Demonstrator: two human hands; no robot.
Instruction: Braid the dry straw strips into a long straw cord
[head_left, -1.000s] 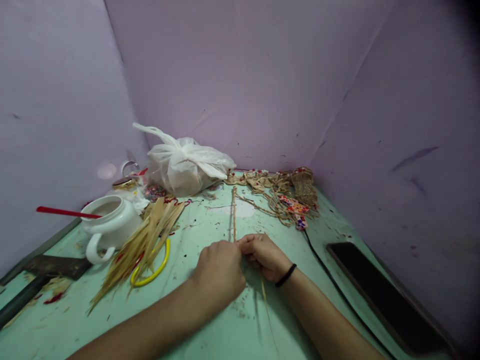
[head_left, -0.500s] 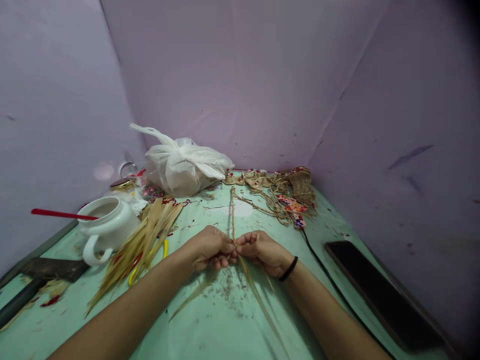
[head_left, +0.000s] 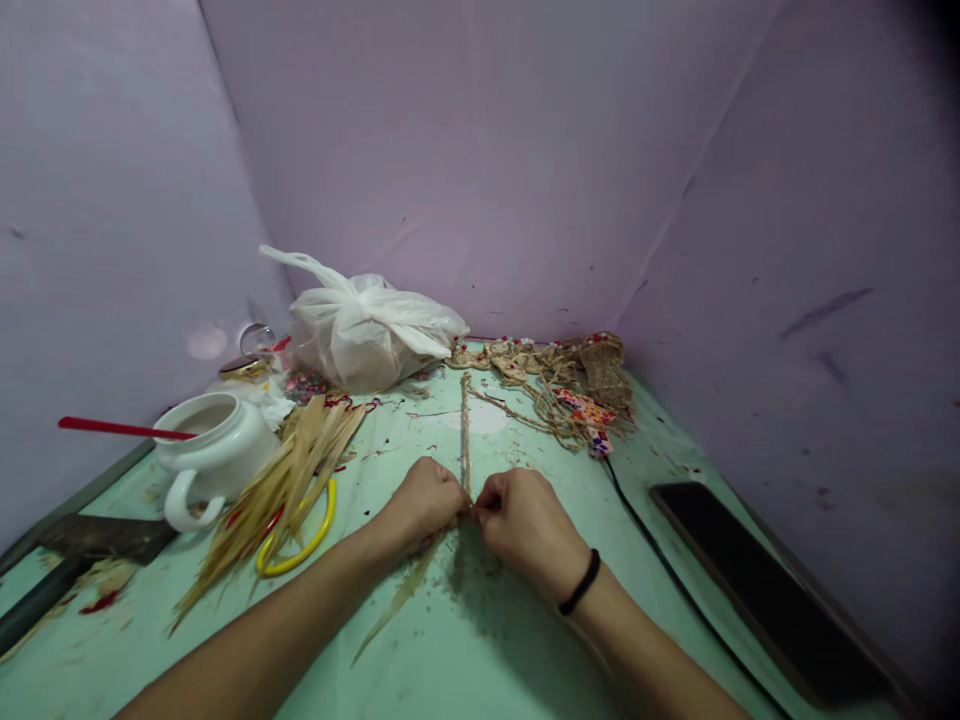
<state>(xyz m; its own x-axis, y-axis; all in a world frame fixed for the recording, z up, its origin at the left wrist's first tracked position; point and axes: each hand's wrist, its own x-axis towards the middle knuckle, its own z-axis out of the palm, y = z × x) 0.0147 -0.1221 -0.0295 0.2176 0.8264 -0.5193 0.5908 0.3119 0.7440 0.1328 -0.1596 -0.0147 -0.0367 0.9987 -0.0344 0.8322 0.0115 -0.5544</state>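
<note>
A thin braided cord of dried fibre [head_left: 466, 430] runs from the far part of the table straight toward me. At its near end my left hand [head_left: 431, 497] is closed, pinching the cord. A loose pale fibre strip [head_left: 397, 610] trails from under that hand toward me. My right hand [head_left: 525, 520], with a black band on its wrist, is closed too, its thumb and finger pinching fibre right beside the left fingertips. The exact strand between the right fingers is mostly hidden.
At left are a white pot [head_left: 217, 455] with a red stick, a bundle of dried leaf strips [head_left: 277, 500], yellow scissor handles [head_left: 300, 560] and a dark hammer-like tool [head_left: 105, 540]. Behind sit a plastic bag [head_left: 367, 340] and twine [head_left: 551, 400]. A phone [head_left: 765, 590] lies right.
My right hand has rolled over, showing its back, and my left has closed into a fist. The strand that trailed toward me on the right is hidden now. More yellow handle shows.
</note>
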